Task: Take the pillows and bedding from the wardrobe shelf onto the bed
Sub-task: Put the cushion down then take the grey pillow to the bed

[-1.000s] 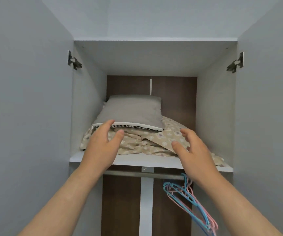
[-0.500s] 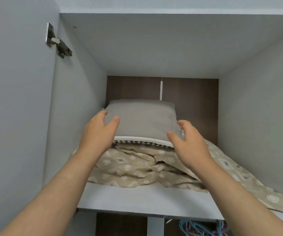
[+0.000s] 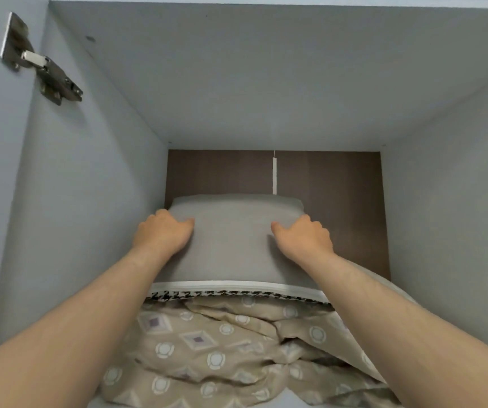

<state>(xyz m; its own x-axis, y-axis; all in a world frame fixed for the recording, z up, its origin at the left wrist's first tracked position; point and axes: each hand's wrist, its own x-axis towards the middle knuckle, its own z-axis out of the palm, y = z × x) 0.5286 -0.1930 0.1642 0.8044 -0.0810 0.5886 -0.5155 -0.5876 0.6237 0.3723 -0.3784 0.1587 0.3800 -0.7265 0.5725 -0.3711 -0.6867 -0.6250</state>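
A grey pillow (image 3: 232, 245) with a white and houndstooth front edge lies on top of crumpled beige patterned bedding (image 3: 219, 348) on the wardrobe shelf. My left hand (image 3: 162, 232) grips the pillow's left side, fingers curled around its far corner. My right hand (image 3: 303, 237) grips the right side the same way, thumb pressed into the top. Both forearms reach deep into the compartment. The shelf board is almost wholly covered by the bedding.
The compartment has grey side walls (image 3: 90, 216) and a grey ceiling close above the pillow. A dark brown back panel (image 3: 340, 201) stands behind it. A metal door hinge (image 3: 42, 66) juts from the left wall near the front.
Both hands went from hovering near the pillow's front edge to deep along its sides and closed on it. The view moved closer into the compartment.
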